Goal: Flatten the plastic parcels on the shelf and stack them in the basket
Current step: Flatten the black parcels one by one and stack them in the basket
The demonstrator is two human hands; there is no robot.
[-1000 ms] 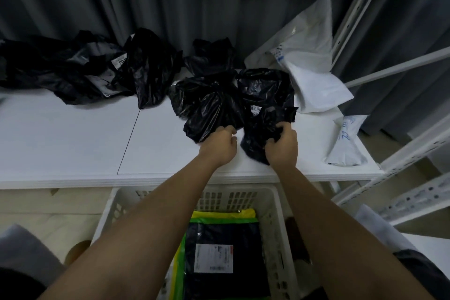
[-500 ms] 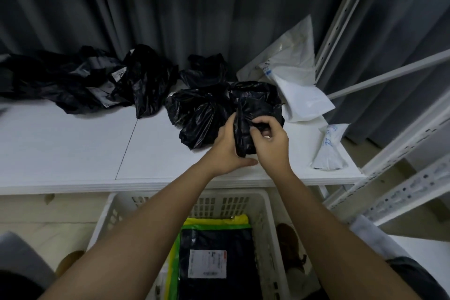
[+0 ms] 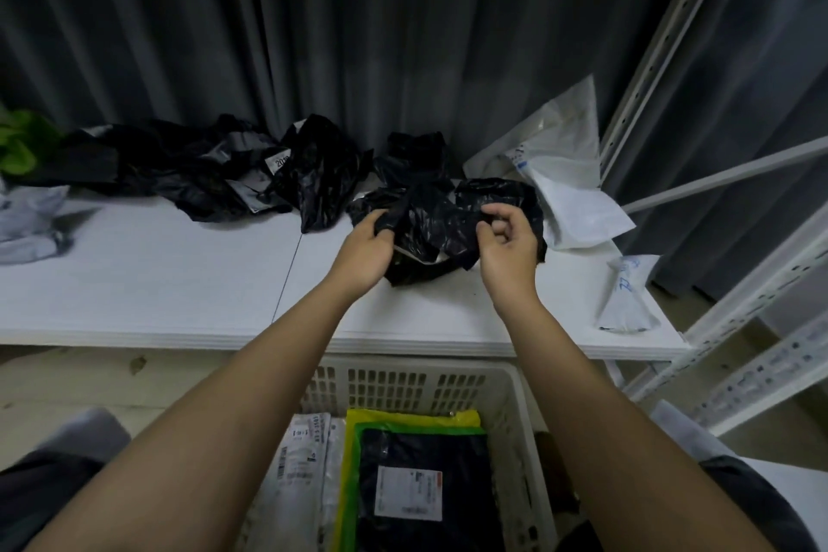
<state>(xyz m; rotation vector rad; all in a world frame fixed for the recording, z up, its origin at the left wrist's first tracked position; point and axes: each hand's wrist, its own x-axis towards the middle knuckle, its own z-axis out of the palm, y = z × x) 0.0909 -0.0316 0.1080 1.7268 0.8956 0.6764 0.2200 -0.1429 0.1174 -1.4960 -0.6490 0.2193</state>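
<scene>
Black, glossy and heavily crumpled, the plastic parcel (image 3: 441, 222) sits bunched on the white shelf (image 3: 179, 282), stretched between both hands. The left hand (image 3: 365, 249) grips its left end with curled fingers; the right hand (image 3: 506, 247) pinches its upper right edge between thumb and fingertips. More crumpled black parcels (image 3: 224, 175) lie behind. Below the shelf edge, the white basket (image 3: 403, 385) holds a flat black parcel with a label (image 3: 421, 493) on top of yellow and green ones.
</scene>
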